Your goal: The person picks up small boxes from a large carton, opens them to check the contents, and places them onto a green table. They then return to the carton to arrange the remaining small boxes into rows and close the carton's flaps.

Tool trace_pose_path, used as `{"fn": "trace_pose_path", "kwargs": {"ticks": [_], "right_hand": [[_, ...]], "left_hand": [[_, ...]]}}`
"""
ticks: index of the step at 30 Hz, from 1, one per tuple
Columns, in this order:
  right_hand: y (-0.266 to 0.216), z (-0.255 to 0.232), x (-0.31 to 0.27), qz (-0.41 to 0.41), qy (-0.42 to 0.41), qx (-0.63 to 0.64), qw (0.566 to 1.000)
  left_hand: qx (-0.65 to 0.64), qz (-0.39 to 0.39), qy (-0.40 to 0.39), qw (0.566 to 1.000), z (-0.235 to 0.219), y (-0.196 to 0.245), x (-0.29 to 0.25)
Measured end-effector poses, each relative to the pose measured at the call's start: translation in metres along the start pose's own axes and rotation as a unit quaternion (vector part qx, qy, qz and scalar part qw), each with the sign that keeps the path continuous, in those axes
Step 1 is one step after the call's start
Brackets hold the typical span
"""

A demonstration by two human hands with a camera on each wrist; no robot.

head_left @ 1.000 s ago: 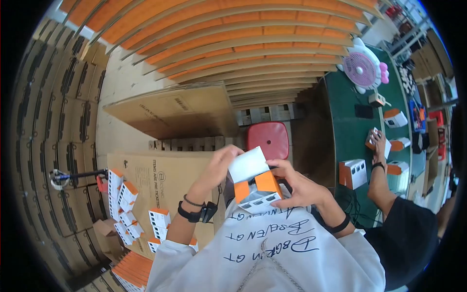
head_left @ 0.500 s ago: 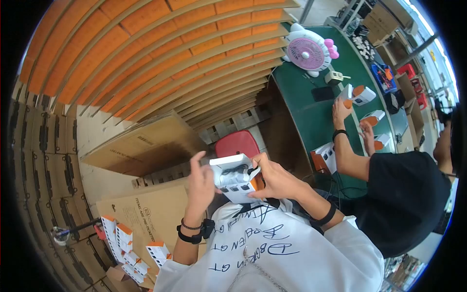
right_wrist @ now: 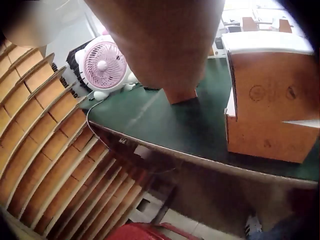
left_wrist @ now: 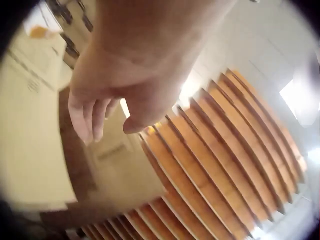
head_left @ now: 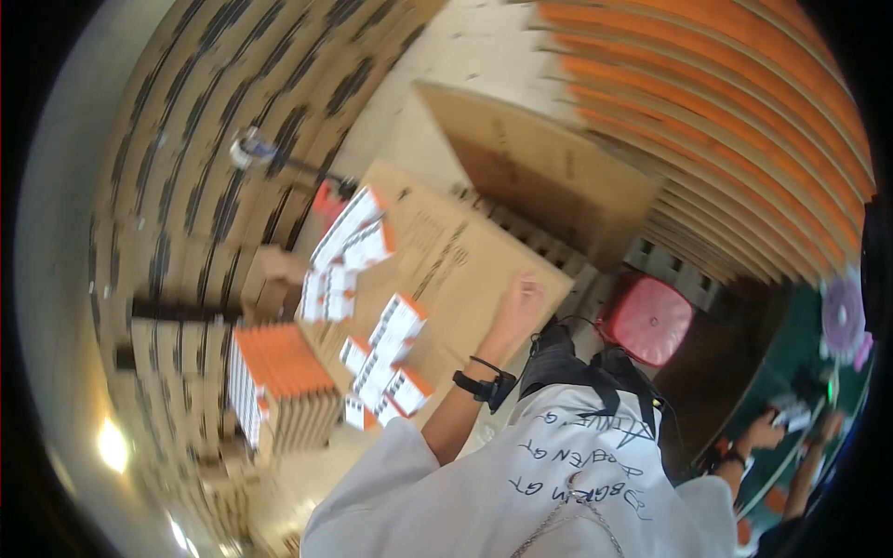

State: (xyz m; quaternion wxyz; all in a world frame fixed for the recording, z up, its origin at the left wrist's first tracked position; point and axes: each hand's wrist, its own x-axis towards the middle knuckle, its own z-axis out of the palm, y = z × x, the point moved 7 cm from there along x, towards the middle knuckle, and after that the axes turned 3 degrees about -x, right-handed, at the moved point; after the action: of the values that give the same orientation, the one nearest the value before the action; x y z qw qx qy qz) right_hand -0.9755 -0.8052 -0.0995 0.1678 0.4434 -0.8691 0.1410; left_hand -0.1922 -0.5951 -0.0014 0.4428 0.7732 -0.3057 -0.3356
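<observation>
My left hand (head_left: 523, 299) hovers over a flat cardboard sheet (head_left: 465, 288), holding nothing, its fingers loosely bent. The left wrist view shows the same hand (left_wrist: 122, 95) with its fingers hanging down and thumb apart. Several white-and-orange product boxes (head_left: 395, 321) lie on the cardboard, left of that hand. In the right wrist view my right hand (right_wrist: 167, 65) is a dark shape over the green table (right_wrist: 150, 127); its fingers are hidden, so I cannot tell what it holds. A small orange box part (right_wrist: 180, 95) shows just below it, and a larger orange-and-white box (right_wrist: 275, 100) stands beside it.
A red stool (head_left: 648, 319) stands between the cardboard and the table. Layered orange stacks (head_left: 716, 121) rise behind, with leaning cardboard (head_left: 549, 177) before them. Cartons (head_left: 205, 102) line the left. A pink fan (right_wrist: 102, 65) sits on the table. Blurred hands (head_left: 763, 432) work at the right.
The head view has swung left towards the cardboard. Both hands were on an opened box, then the left let go; now it is over the cardboard. That box is no longer before the shirt.
</observation>
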Motion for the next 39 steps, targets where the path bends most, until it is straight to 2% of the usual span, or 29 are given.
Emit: {"fn": "trace_pose_path", "kwargs": {"ticks": [1, 2, 3, 4, 6, 7, 9, 10, 12, 13, 15, 16, 17, 18, 19, 20, 21, 22, 23, 24, 26, 27, 28, 31, 32, 34, 36, 38, 39], "right_hand": [[0.030, 0.032, 0.003, 0.022, 0.053, 0.022, 0.998], [0.024, 0.021, 0.000, 0.071, 0.006, 0.008, 0.997], [0.031, 0.043, 0.007, 0.074, 0.024, -0.014, 0.997], [0.027, 0.036, -0.001, 0.159, 0.052, 0.000, 0.986], [-0.006, 0.022, 0.004, 0.211, 0.031, -0.129, 0.968], [-0.027, 0.001, 0.002, 0.208, 0.038, -0.129, 0.969], [-0.107, -0.030, 0.003, -0.048, -0.030, -0.044, 0.997], [-0.130, -0.023, 0.002, -0.163, 0.023, -0.038, 0.986], [-0.210, -0.063, -0.022, -0.247, -0.030, 0.098, 0.964], [-0.253, -0.089, -0.043, -0.257, -0.082, 0.189, 0.944], [-0.329, -0.128, -0.093, -0.290, -0.185, 0.365, 0.865], [-0.367, -0.150, -0.131, -0.262, -0.286, 0.476, 0.789], [-0.407, -0.197, -0.171, -0.308, -0.333, 0.456, 0.766], [-0.431, -0.218, -0.208, -0.329, -0.412, 0.389, 0.755], [-0.450, -0.241, -0.243, -0.436, -0.410, 0.420, 0.682], [-0.465, -0.267, -0.280, -0.463, -0.461, 0.453, 0.606], [-0.473, -0.281, -0.314, -0.555, -0.415, 0.472, 0.546], [-0.476, -0.307, -0.334, -0.466, -0.594, 0.445, 0.481], [-0.475, -0.332, -0.342, -0.397, -0.679, 0.449, 0.425], [-0.469, -0.345, -0.342, -0.321, -0.751, 0.453, 0.358], [-0.448, -0.350, -0.305, -0.340, -0.727, 0.454, 0.388], [-0.439, -0.350, -0.289, -0.371, -0.709, 0.446, 0.401], [-0.425, -0.349, -0.271, -0.417, -0.676, 0.448, 0.410], [-0.389, -0.354, -0.244, -0.365, -0.743, 0.433, 0.356], [-0.378, -0.350, -0.237, -0.357, -0.740, 0.440, 0.364], [-0.361, -0.346, -0.228, -0.342, -0.741, 0.456, 0.356], [-0.345, -0.339, -0.222, -0.331, -0.745, 0.451, 0.364], [-0.332, -0.342, -0.218, -0.397, -0.670, 0.513, 0.361], [-0.327, -0.343, -0.215, -0.397, -0.656, 0.513, 0.387]], "left_hand": [[0.023, -0.015, 0.098, 0.995, -0.048, -0.038, -0.010], [0.045, -0.026, 0.187, 0.981, -0.095, -0.063, -0.030], [0.123, -0.086, 0.229, 0.962, -0.132, -0.074, -0.042], [0.189, -0.135, 0.272, 0.934, -0.168, -0.089, -0.060], [0.296, -0.230, 0.345, 0.861, -0.235, -0.134, -0.092], [0.290, -0.232, 0.343, 0.863, -0.264, -0.168, -0.099], [0.416, -0.200, 0.185, 0.868, -0.306, -0.229, -0.085], [0.421, -0.182, 0.133, 0.879, -0.318, -0.246, -0.080], [0.403, -0.235, 0.027, 0.884, -0.328, -0.257, -0.063], [0.394, -0.234, 0.028, 0.888, -0.327, -0.248, -0.052], [0.404, -0.246, -0.061, 0.879, -0.310, -0.228, -0.036], [0.404, -0.238, -0.062, 0.881, -0.295, -0.211, -0.035], [0.450, -0.140, -0.014, 0.882, -0.271, -0.177, -0.030], [0.487, -0.038, 0.030, 0.872, -0.242, -0.137, -0.025], [0.445, 0.039, 0.029, 0.894, -0.207, -0.092, -0.026], [0.419, 0.082, -0.005, 0.904, -0.170, -0.040, -0.031], [0.390, 0.125, -0.037, 0.911, -0.132, 0.013, -0.038], [0.366, 0.177, -0.060, 0.912, -0.097, 0.057, -0.049], [0.342, 0.228, -0.081, 0.908, -0.067, 0.095, -0.060], [0.336, 0.242, -0.096, 0.905, -0.043, 0.123, -0.068], [0.260, 0.319, -0.147, 0.899, -0.007, 0.172, -0.088], [0.160, 0.308, -0.177, 0.921, -0.005, 0.188, -0.086], [0.159, 0.312, -0.183, 0.918, 0.002, 0.192, -0.076], [0.036, 0.289, -0.361, 0.886, 0.042, 0.209, -0.068], [0.037, 0.292, -0.372, 0.880, 0.052, 0.218, -0.069], [0.081, 0.265, -0.456, 0.846, 0.077, 0.225, -0.072], [0.101, 0.285, -0.465, 0.832, 0.091, 0.234, -0.075], [0.091, 0.152, -0.458, 0.871, 0.100, 0.228, -0.063], [0.051, 0.178, -0.444, 0.876, 0.105, 0.238, -0.057]]}}
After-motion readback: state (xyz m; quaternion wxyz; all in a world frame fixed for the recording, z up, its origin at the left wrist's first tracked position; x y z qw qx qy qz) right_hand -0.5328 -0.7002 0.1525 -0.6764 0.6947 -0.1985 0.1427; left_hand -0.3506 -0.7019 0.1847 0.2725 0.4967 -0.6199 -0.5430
